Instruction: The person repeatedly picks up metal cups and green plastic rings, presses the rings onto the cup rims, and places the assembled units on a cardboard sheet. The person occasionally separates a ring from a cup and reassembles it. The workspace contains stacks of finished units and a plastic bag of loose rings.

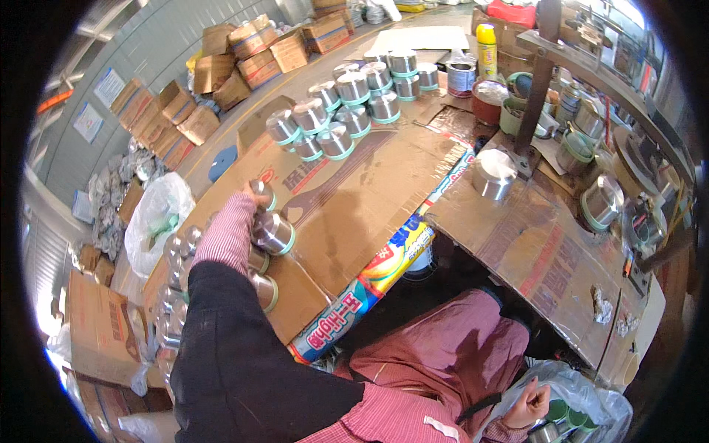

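Left hand [255, 193] gripping steel can [263, 193] atop cardboard | right hand [533, 404] closed over bagged cans [565, 422]

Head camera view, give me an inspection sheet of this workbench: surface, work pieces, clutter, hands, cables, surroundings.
Surface: bench covered with flattened brown cardboard sheets, taped at one seam.
Job's things: short shiny metal cans with green rims stacked along the left forearm; a cluster of the same cans stands further back.
Clutter: yellow spray can, lone upside-down metal can, crumpled foil scraps.
Grips: left hand rests against the top of the stack; right hand reaches into a clear plastic bag of cans, grip unclear.
Cables: nothing seen.
Surroundings: brown cardboard boxes on the floor, white plastic bag at left.
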Motion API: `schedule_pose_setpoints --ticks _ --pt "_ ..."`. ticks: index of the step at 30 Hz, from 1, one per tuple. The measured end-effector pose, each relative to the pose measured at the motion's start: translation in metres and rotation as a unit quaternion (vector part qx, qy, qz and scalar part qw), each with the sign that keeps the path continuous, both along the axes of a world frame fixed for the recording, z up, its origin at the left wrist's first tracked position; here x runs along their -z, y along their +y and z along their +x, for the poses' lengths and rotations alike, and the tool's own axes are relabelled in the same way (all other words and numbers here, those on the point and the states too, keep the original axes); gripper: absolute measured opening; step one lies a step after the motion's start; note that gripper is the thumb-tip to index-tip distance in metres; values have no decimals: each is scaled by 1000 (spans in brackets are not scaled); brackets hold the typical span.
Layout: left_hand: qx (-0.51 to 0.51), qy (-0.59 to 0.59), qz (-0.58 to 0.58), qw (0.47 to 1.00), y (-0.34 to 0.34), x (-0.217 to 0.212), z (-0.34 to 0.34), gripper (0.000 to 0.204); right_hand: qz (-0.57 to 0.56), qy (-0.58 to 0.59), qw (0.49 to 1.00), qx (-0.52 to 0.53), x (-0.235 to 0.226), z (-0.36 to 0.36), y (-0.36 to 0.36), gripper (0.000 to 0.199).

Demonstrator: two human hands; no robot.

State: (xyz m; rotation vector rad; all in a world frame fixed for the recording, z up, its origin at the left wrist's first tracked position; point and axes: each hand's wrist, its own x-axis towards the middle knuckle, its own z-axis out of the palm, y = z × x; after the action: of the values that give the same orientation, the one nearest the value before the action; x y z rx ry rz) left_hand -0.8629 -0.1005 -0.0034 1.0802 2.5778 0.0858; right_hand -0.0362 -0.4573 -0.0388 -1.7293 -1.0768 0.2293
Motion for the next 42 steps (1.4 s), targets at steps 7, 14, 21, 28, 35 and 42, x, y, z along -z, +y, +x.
schedule_pose_setpoints --ticks 7,14,21,28,35,42 --pt "266 -102 379 881 -3 -45 149 112 -16 -72 997 -9 -34 -23 33 46" --pt "478 -247 389 748 -17 -100 356 116 77 -99 984 -128 -57 -34 85 37" --pt "683 -188 282 647 -32 -78 527 114 77 -112 987 -89 -61 -10 138 33" --pt "614 -332 306 647 -38 -30 577 118 115 79 990 -18 -59 65 239 53" --pt "437 -563 297 635 -39 -12 605 132 108 29 991 78 -52 118 386 125" --pt "357 -578 403 613 21 -45 682 127 259 205 944 15 -86 96 340 116"
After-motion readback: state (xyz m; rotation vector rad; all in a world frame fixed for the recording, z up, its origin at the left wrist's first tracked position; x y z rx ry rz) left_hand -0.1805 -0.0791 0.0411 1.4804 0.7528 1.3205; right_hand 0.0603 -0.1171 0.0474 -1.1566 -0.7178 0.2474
